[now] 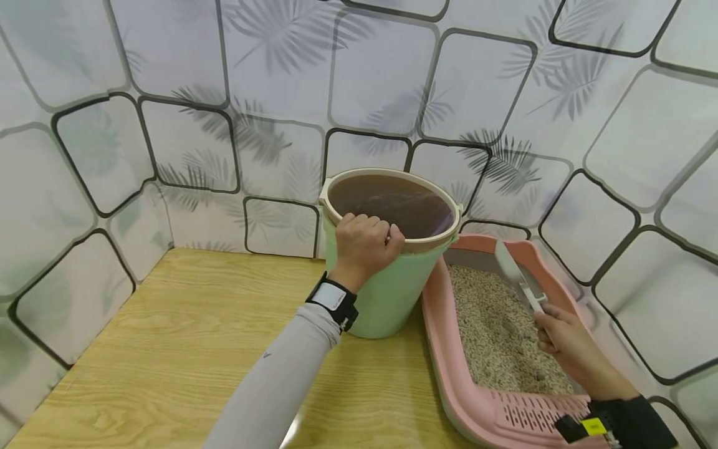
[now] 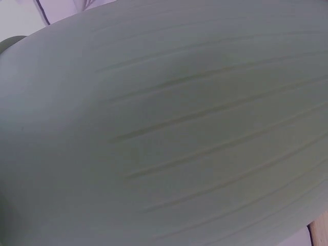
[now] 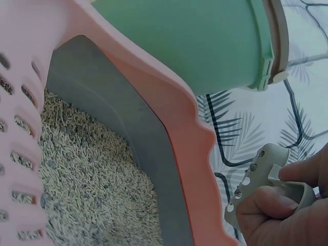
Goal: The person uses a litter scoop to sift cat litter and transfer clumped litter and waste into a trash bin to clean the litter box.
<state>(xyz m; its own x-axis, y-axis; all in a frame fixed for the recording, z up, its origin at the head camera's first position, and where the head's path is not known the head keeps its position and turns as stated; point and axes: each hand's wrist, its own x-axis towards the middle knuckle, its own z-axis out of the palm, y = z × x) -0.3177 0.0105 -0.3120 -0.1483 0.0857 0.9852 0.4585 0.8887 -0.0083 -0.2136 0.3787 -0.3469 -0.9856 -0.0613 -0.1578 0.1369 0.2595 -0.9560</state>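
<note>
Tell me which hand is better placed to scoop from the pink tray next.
Probably the right hand: it grips the scoop and is near the litter in the pink tray. The left hand is occupied, holding the green bucket at its rim.

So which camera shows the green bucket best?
The head view: it shows the bucket from open top to base, though the left hand covers part. The right wrist view shows part of its side; the left wrist view, a close ridged surface, probably its wall.
</note>
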